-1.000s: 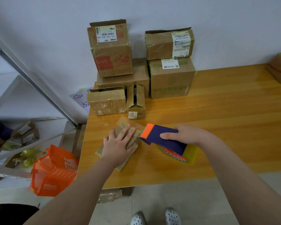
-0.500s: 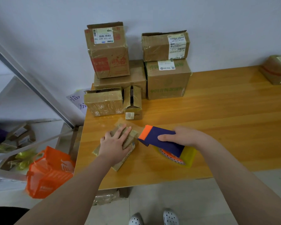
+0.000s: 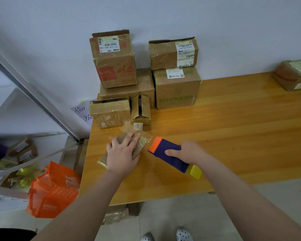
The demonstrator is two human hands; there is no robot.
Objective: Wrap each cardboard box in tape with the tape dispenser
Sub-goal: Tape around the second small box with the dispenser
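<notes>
Tape dispenser [image 3: 170, 154] drawn rightward; our right hand [image 3: 189, 152] grips it, left hand [image 3: 122, 154], fingers [image 3: 134, 140] straight, pins the box [image 3: 140, 148]. Mid-strip, we judge; next, cut.

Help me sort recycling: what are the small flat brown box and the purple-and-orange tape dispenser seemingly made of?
The small flat brown box: cardboard, glossy where clear tape seems to cover it, judging by the sheen. The purple-and-orange tape dispenser: probably smooth matte plastic, given its flat solid colours.
</notes>
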